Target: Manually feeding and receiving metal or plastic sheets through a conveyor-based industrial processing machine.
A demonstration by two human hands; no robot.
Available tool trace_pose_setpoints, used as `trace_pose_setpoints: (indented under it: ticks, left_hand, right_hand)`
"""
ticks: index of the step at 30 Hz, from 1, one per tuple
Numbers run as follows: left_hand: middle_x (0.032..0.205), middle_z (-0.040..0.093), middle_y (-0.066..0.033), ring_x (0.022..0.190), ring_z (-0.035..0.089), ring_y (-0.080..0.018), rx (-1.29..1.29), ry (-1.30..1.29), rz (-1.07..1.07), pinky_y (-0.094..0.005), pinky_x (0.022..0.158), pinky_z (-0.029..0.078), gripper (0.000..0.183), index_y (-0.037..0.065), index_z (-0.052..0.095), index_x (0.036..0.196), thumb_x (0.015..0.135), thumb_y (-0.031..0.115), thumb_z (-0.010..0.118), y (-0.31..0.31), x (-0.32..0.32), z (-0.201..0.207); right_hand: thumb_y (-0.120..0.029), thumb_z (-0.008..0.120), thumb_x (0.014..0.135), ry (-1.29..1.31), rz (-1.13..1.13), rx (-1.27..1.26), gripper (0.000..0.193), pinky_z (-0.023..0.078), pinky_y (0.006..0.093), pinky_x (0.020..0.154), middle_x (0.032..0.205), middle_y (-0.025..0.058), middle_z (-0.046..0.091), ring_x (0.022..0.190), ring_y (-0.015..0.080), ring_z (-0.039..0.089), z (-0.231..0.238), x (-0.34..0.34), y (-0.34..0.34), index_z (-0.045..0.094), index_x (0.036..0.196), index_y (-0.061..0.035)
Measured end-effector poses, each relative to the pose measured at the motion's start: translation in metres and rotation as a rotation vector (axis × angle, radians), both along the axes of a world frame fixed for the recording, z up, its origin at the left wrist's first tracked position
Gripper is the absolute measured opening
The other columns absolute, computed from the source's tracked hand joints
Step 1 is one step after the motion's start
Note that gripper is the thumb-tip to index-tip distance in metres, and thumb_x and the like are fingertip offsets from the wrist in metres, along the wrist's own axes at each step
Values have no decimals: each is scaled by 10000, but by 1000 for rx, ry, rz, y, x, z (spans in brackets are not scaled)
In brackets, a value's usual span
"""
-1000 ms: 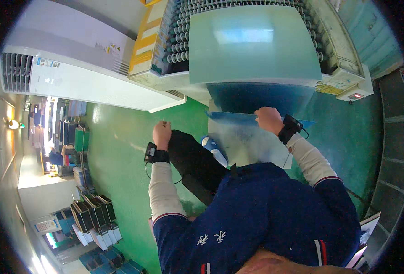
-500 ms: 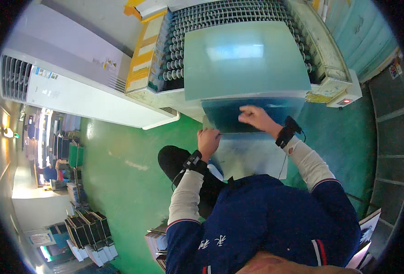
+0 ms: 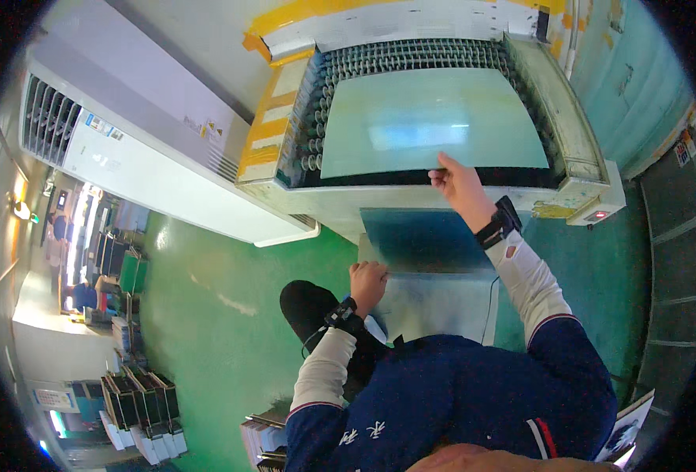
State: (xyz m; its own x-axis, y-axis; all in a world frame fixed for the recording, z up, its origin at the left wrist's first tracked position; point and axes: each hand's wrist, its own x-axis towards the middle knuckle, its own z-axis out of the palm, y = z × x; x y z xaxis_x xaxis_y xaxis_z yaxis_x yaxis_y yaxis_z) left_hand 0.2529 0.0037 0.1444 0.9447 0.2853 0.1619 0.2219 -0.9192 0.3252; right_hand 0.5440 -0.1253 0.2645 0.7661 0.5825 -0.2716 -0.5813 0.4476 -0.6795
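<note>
sheet (image 3: pixel 379 102) — pale green | lower panel (image 3: pixel 426 236) — dark blue | floor (image 3: pixel 222 259): green | shirt (image 3: pixel 466 385): navy

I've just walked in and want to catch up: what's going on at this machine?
Someone in a dark blue shirt is working with both hands at a roller machine. A pale green panel lies on its rollers. The right hand is at that panel's near edge; whether it touches is unclear. The left hand is lower, by the near left corner of a dark blue panel, its grip hard to tell.
</note>
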Motion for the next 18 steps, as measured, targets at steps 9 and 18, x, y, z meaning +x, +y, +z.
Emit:
trace_pose_setpoints:
  ticks: [9,18]
  left_hand:
    - [817,623,-80,863,583,-306,13,12,1,-468,815,392,101,121,648,833,777,203,663,-5,2,-1]
    - [835,633,-61,870,578,-303,3,4,-15,-464,810,390,99,129,653,837,789,216,651,-4,1,5]
  right_hand:
    - [-277,587,962,103,147,36,315,579,373,655,935,163,659,772,265,669,-18,88,54,552,1045,25]
    - [-236,591,880,-1144,3,-755,261,529,461,716,880,145,703,801,337,657,7,65,53,657,1011,-21]
